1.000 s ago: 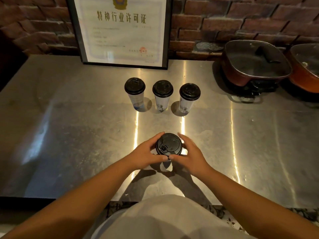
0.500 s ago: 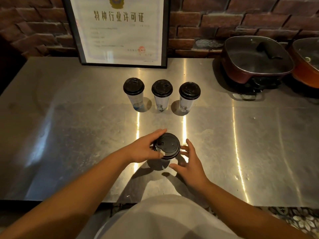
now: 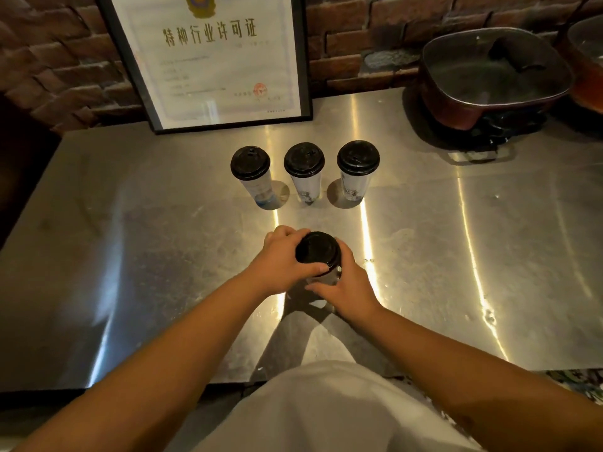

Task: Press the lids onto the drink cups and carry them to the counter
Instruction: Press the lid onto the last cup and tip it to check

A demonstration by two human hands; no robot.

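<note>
From the head camera, we saw three lidded cups (image 3: 304, 172) standing upright in a row on the steel counter (image 3: 456, 256), just in front of the framed certificate (image 3: 215, 57) leaning on the brick wall. We judged they had been parked there as finished work, clear of the near edge. The fourth cup (image 3: 323, 282) stood closer to us, apart from the row, where both arms could bear down on it.

Our left hand (image 3: 280, 262) curled over the black lid (image 3: 318, 251), fingers wrapped round the far rim and the thumb across the near edge, clenched on the lid itself. Our right hand (image 3: 347, 285) cupped the body below, fingers closed against its side to brace it while the lid was pressed home. Whether the lid had seated all round we could not tell. A covered square pan (image 3: 489, 76) sat well apart at the right.
</note>
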